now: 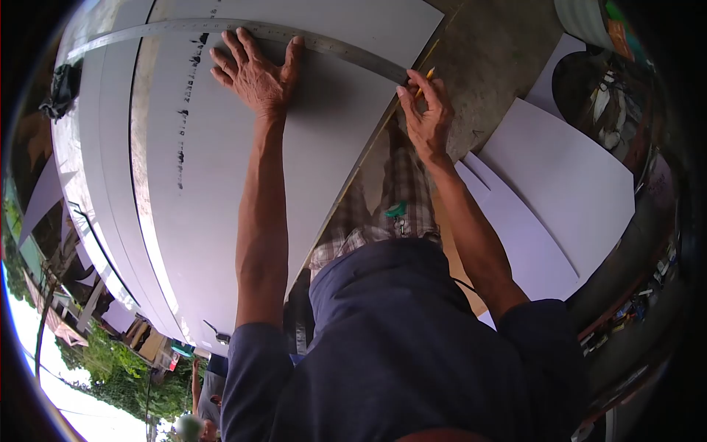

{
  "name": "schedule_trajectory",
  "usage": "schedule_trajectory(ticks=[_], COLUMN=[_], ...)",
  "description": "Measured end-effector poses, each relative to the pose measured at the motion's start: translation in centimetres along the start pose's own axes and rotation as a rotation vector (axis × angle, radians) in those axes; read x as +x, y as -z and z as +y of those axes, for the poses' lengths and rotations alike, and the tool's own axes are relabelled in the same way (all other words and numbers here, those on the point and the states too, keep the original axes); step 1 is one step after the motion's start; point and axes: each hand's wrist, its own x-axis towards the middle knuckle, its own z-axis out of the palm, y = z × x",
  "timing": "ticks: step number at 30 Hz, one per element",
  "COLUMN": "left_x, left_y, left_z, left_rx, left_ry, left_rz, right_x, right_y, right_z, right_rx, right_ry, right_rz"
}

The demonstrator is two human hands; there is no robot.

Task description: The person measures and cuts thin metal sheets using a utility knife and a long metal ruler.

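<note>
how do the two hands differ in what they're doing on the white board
The left hand lies flat with fingers spread, pressing the metal ruler onto the white board. The right hand is curled, pinching a yellow pencil at the ruler's end by the board's edge. The left hand sits well inside the board; the right is at its rim. Both are bare and reach out from dark blue sleeves.

Ruler (221, 28) lying across far end of board (221, 184). Left hand (254, 74) pressing flat on board, just before ruler. Right hand (427, 110) sitting at board's right edge, pencil (425, 79) touching ruler end. Cut sheets (560, 191) lying on floor, right of board.
</note>
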Motion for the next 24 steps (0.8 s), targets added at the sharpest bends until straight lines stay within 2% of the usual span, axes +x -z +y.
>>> schedule_trajectory(ticks=[3, 9, 13, 24], left_x=[0.0, 0.2, 0.4, 0.5], left_y=[-0.2, -0.4, -0.6, 0.2], left_z=[-0.1, -0.2, -0.1, 0.0], left_rx=[0.023, 0.02, 0.06, 0.082], left_ry=[-0.011, -0.026, -0.03, -0.077], left_rz=[0.001, -0.023, -0.046, -0.067], right_x=[-0.4, -0.5, -0.7, -2.0], right_y=[-0.5, -0.4, -0.7, -3.8], right_z=[0.3, 1.1, 0.5, -1.1], right_rx=[0.074, -0.017, 0.041, 0.128], right_ry=[-0.029, 0.001, 0.002, -0.131], right_rz=[0.099, 0.101, 0.124, 0.346])
